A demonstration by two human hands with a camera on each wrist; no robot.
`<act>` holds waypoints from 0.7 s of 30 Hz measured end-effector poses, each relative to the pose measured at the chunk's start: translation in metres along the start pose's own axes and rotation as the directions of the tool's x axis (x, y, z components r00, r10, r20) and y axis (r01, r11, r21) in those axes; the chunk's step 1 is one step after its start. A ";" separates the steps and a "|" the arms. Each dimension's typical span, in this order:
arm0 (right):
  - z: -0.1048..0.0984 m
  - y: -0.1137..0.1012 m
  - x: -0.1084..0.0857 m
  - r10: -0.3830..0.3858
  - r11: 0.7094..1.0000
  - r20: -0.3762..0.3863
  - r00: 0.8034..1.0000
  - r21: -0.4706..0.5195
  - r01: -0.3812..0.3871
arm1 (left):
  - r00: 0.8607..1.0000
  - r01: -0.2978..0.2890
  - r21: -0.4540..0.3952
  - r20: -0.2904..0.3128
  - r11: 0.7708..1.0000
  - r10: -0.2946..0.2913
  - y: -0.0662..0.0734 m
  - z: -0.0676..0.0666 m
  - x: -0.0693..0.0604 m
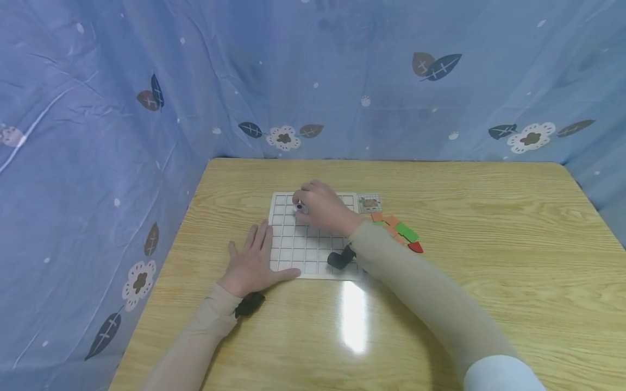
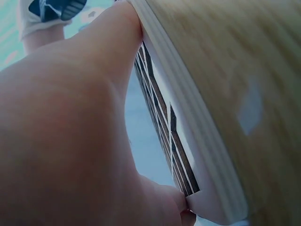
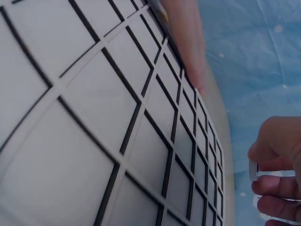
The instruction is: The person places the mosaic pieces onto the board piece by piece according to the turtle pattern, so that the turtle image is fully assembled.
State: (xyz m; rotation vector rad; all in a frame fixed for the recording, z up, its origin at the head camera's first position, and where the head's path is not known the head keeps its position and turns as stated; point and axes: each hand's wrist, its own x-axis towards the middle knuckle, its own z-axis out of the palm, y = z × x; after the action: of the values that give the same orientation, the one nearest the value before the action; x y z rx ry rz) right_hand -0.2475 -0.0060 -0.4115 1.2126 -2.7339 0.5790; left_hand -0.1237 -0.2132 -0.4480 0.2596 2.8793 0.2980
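Observation:
A white grid board [image 1: 299, 267] with raised square cells lies flat on the table. Along its left edge rests my left hand [image 1: 251, 266], fingers straight and thumb stretched onto the near-left corner. That same hand [image 2: 70, 117] fills much of the left wrist view beside the board's rim [image 2: 197, 136]. Over the board's far-left part, my right hand [image 1: 320, 208] pinches a small white tile [image 1: 300, 208] with a dark dot on it. Seen edge-on in the right wrist view, the tile [image 3: 253, 170] is thin and held between thumb and fingers, apart from the board.
A small picture card [image 1: 369, 203] lies against the board's far right side. Near it are loose orange tiles [image 1: 391, 221], green tiles [image 1: 407, 232] and a red rounded piece [image 1: 415, 247], partly behind my right sleeve. A blue patterned curtain [image 1: 342, 81] hangs behind the wooden table [image 1: 489, 217].

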 end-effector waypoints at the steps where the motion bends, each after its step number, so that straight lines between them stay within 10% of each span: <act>1: 0.001 -0.001 0.003 -0.004 1.000 0.005 1.000 0.000 0.004 | 1.000 -0.001 0.002 -0.003 1.000 0.001 0.000 0.000 0.000; 21: 0.027 -0.013 0.047 -0.034 0.999 0.102 0.994 -0.029 0.037 | 1.000 0.006 -0.020 -0.001 1.000 -0.006 0.000 -0.001 0.000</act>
State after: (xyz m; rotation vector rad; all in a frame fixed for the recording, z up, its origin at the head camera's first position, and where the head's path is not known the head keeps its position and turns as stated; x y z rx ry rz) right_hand -0.2680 -0.0573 -0.4216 1.3156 -2.7864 0.4830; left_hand -0.1243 -0.2130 -0.4471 0.2468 2.8764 0.3264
